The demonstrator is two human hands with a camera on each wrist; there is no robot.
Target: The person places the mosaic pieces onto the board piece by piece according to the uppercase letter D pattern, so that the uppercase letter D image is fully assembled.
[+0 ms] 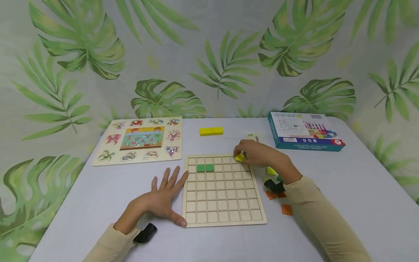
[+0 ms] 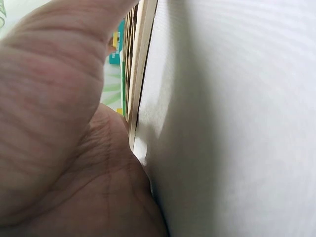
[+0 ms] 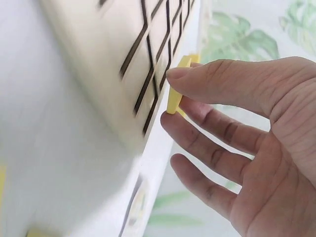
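Observation:
A wooden grid board (image 1: 226, 224) of square cells lies mid-table. Two green square tiles (image 1: 200, 168) sit side by side in its second row from the back. My right hand (image 1: 256, 152) pinches a small yellow square tile (image 1: 239, 158) above the board's back right corner. In the right wrist view the thumb and fingertips grip this tile (image 3: 174, 101) by its edges, clear of the grid. On the board's left side, my left hand (image 1: 162, 198) is spread out, with thumb and fingers touching the rim. The left wrist view shows mostly its palm (image 2: 74, 163).
Loose orange (image 1: 286, 209), yellow and green tiles lie right of the board, partly under the right wrist. Behind stand a yellow block (image 1: 211, 131), a small grid card (image 1: 255, 137) and a teal box (image 1: 307, 146). A sea-animal peg puzzle (image 1: 98, 160) lies back left.

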